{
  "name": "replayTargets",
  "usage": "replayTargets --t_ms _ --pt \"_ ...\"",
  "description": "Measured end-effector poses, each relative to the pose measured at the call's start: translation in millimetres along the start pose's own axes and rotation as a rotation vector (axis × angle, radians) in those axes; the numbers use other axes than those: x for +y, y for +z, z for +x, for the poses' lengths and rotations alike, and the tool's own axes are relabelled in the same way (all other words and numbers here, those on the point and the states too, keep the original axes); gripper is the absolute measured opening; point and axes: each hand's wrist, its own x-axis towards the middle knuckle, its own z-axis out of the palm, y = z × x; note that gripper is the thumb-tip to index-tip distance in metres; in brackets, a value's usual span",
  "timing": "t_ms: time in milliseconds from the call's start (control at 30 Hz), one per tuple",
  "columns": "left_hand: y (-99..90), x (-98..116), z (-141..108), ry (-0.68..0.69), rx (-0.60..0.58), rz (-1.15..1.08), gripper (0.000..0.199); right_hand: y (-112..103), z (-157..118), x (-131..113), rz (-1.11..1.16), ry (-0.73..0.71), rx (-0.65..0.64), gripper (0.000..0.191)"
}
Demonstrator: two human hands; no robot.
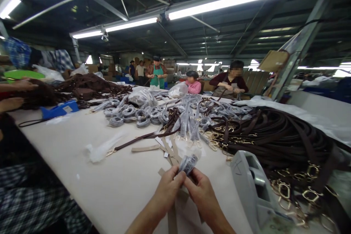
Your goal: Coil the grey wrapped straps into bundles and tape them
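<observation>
Between my two hands is a dark strap [188,163] wrapped in clear plastic, held over the near part of the table. My left hand [169,183] pinches its lower left side with thumb and fingers. From the right, my right hand [201,187] grips the same wrapped strap, its thumb close to the left hand's. Loose plastic stands up above the bundle. Just beyond and beneath the hands lie flat beige strips [145,148]. A brown strap with a gold clasp [137,140] stretches across the table to the left, its end beside a crumpled plastic bag [105,148].
A grey tape dispenser [248,181] stands to my right, beside a big pile of brown straps [282,135] with gold clasps. Several coiled, plastic-wrapped straps [142,115] cover the table's middle. A blue tape dispenser [60,109] and a co-worker's hands [16,93] are at left.
</observation>
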Motion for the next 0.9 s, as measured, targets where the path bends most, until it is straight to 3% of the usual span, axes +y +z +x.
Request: replayTargets --t_ms 100,200,367,500,633,767,900 --pt "2.8 -13.3 2.3 0.056 0.042 0.136 0.03 -5.9 -0.1 1.3 -0.069 -0.008 -0.051 0.032" --pt "2.6 -22.1 1.1 0.101 0.056 0.214 0.03 -11.4 1.0 2.6 -0.082 0.099 -0.054 0.031" --pt "-1.7 -30.8 3.6 0.114 0.005 0.049 0.038 -15.7 5.7 1.8 0.03 0.21 -0.064 0.04" --pt "4.5 -34.8 10.4 0.009 -0.004 -0.318 0.044 -13.5 10.5 4.0 0.027 0.139 -0.11 0.048" --pt "11.0 -34.4 14.1 -0.026 0.079 -0.548 0.039 -5.3 14.3 12.2 -0.093 0.012 -0.052 0.037" --pt "4.3 -32.2 15.0 -0.057 0.107 -0.529 0.04 2.5 17.7 19.9 -0.073 -0.025 0.004 0.023" --pt "-6.8 -26.9 16.1 -0.077 0.075 -0.324 0.042 2.9 21.4 23.0 -0.009 -0.013 -0.017 0.019"
